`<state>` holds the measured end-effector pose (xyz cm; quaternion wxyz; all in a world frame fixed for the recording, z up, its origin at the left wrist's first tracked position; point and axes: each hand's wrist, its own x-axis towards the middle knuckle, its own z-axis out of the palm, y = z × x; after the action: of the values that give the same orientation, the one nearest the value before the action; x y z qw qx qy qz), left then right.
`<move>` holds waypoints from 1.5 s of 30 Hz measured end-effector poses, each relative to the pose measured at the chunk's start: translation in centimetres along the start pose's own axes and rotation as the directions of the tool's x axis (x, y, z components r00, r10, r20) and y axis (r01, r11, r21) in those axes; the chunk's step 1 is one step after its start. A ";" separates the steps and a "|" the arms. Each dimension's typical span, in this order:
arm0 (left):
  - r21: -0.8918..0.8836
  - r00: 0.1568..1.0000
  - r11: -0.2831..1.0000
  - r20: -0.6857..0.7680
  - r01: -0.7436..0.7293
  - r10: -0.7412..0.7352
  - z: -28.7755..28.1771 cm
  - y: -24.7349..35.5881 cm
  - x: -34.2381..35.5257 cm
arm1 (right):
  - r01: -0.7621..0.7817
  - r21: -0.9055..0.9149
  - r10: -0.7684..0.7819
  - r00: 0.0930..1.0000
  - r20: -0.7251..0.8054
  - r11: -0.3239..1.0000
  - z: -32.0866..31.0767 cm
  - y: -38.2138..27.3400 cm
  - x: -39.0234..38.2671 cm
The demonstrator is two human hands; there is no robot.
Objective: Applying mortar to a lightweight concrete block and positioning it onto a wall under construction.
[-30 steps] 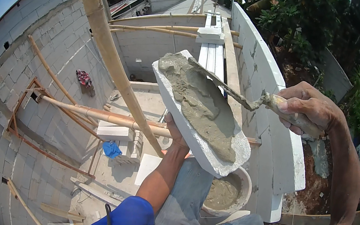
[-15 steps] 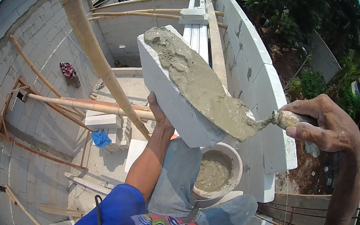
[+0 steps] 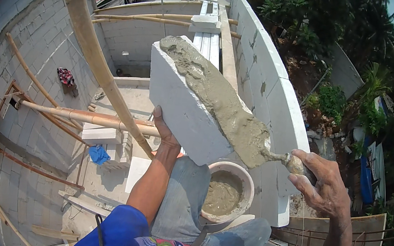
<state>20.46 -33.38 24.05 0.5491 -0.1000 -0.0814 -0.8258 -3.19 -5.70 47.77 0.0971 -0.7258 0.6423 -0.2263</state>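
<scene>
Evidently, the white block (image 3: 184, 103) is held tilted before the knees (image 3: 186, 188) by the left hand (image 3: 169, 136), thumb against it, other fingers hidden, so its mortar (image 3: 219, 93) faces the trowel (image 3: 281, 158), gripped by the right hand's (image 3: 324, 184) curled fingers; the bucket (image 3: 248, 190) is placed close for reach.

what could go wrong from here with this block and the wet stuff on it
The mortar could slide off: it lies thick along the tilted white block, out to its edges.

The block might slip, since only the left hand appears to support it while the right hand grips the trowel.
</scene>
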 end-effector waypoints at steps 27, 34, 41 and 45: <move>-0.073 0.983 0.986 0.119 0.150 -0.140 0.5 -1.3 0.0 | 0.020 -0.451 -0.291 0.789 -0.542 0.892 0.8 1.2 5.6; -0.026 0.993 0.993 0.047 0.112 -0.111 2.0 -1.9 0.1 | 0.155 -0.391 -0.376 0.718 -0.586 0.907 4.2 1.3 15.2; 0.029 0.995 0.997 0.058 0.077 -0.078 2.9 -2.5 0.4 | 0.266 -0.381 -0.461 0.603 -0.652 0.886 10.4 3.9 19.7; 0.064 0.999 0.997 -0.034 0.043 -0.041 2.2 -2.5 0.4 | 0.249 -0.437 -0.499 0.527 -0.688 0.865 13.8 5.5 20.7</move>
<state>18.14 -32.23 26.24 0.5357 -0.0672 -0.1011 -0.8357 -0.36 -28.86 37.49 -0.3493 -0.6802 0.4710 -0.4398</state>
